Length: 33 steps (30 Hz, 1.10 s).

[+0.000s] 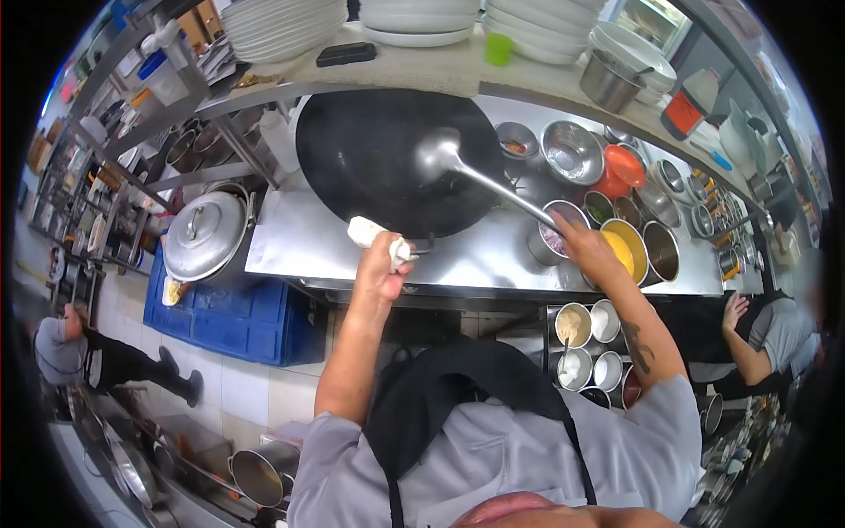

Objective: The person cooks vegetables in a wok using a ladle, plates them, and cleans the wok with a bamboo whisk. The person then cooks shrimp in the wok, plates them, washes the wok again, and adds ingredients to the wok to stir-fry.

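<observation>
My left hand is closed round a white cloth at the near edge of a large black wok; part of a metal handle shows beside the fingers. My right hand grips the long handle of a metal ladle. The ladle's bowl rests in or hovers over the wok; I cannot tell which. Close to my right hand stand a metal pot with chopped purple pieces and a container of yellow liquid.
Stacked white plates stand on the shelf above the wok. A lidded pot sits at the left over a blue bin. Tubs are below my right arm. One person is at the right, another at the left.
</observation>
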### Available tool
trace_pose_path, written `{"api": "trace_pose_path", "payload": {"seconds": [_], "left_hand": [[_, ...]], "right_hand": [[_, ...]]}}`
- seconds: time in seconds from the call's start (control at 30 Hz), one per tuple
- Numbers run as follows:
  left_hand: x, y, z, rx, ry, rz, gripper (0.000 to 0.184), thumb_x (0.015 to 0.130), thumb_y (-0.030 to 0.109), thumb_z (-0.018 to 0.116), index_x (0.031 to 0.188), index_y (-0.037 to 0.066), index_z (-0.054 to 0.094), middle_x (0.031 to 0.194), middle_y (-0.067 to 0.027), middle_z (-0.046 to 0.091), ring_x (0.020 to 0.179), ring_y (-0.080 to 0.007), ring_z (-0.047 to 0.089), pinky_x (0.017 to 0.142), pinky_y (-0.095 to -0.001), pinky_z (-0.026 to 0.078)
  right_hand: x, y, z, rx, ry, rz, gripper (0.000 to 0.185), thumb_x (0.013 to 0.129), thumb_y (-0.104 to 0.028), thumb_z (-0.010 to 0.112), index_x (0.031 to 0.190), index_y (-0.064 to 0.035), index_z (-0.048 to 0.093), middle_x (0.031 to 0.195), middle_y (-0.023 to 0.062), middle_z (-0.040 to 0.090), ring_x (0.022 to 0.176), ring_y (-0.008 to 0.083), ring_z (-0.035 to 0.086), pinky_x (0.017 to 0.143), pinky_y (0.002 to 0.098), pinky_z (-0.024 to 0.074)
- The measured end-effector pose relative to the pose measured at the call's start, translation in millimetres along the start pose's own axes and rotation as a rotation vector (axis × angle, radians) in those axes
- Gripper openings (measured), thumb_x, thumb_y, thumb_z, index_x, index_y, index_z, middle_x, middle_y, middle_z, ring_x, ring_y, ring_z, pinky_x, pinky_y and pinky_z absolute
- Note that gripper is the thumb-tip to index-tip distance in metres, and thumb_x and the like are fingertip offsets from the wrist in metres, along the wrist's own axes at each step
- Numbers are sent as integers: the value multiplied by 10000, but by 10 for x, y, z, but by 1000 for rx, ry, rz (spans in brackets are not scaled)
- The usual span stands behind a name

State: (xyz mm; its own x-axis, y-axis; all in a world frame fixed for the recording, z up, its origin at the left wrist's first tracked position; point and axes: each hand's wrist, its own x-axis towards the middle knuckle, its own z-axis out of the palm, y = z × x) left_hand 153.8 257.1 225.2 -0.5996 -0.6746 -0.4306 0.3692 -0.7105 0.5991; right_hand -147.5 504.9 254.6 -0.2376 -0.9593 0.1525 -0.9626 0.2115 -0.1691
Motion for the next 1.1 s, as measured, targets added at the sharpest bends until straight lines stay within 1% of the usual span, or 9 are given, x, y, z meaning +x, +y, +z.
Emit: {"api": "trace_pose_path", "payload": {"seconds": [0.17,0.27,0.33,0.43,0.67,0.77,0.87,0.9,1.1], "left_hand": [[56,-26,68,8,-9,10,114,815,101,554,886,41,490,712,-122,562,566,-177,531,398,-259,340],[131,-15,67,-29,-18,1,118,815,103,555,893,43,489,720,-124,562,567,-177,527,398,-259,339],[151,6,87,-22,13,8,125,815,103,553,902,43,486,723,-121,558,569,-175,526,397,-258,337],[217,-23,84,-12,8,-6,121,818,100,547,901,43,480,720,-115,550,575,-173,530,396,-258,337],[321,-5,183,-10,15,26,109,820,95,538,896,51,473,735,-92,525,598,-170,537,395,-259,338],[340,-6,164,-3,19,35,114,816,94,540,898,54,473,745,-87,526,607,-168,539,396,-258,336],[440,-41,138,21,-5,45,118,808,95,542,896,54,474,746,-83,524,611,-167,539,398,-255,336],[482,-57,110,22,-14,55,119,805,96,543,894,54,475,745,-82,522,611,-167,539,398,-254,335],[561,-11,228,41,29,97,106,841,122,528,933,87,488,746,-29,544,596,-124,557,387,-236,337]], "right_hand": [[612,-198,523,72,22,61,578,820,-68,575,1372,-117,413,1079,213,606,876,407,613,729,476,502],[58,34,400,75,213,-185,601,824,-74,576,1392,-123,386,1082,214,606,874,408,612,713,472,499],[-349,413,272,33,74,-112,620,818,-72,585,1400,-124,377,1030,205,608,839,402,610,704,476,493],[-299,282,-65,-85,-20,74,618,813,-64,591,1394,-123,388,960,195,594,790,395,603,690,479,491],[-155,142,148,3,138,-97,624,812,-67,592,1398,-105,381,936,185,580,788,384,597,688,474,487],[-409,266,-94,-65,-72,145,503,880,-108,503,1375,-144,419,1101,198,596,915,364,610,775,448,488],[-212,189,-104,-65,-50,180,508,884,-118,491,1383,-124,397,1090,212,594,886,365,618,759,459,490],[-139,355,136,-59,59,81,623,822,-87,579,1407,-120,364,973,186,578,800,390,597,668,472,487],[-137,143,203,-56,73,58,637,812,-61,561,1412,-120,356,951,202,577,760,403,599,662,483,491]]}}
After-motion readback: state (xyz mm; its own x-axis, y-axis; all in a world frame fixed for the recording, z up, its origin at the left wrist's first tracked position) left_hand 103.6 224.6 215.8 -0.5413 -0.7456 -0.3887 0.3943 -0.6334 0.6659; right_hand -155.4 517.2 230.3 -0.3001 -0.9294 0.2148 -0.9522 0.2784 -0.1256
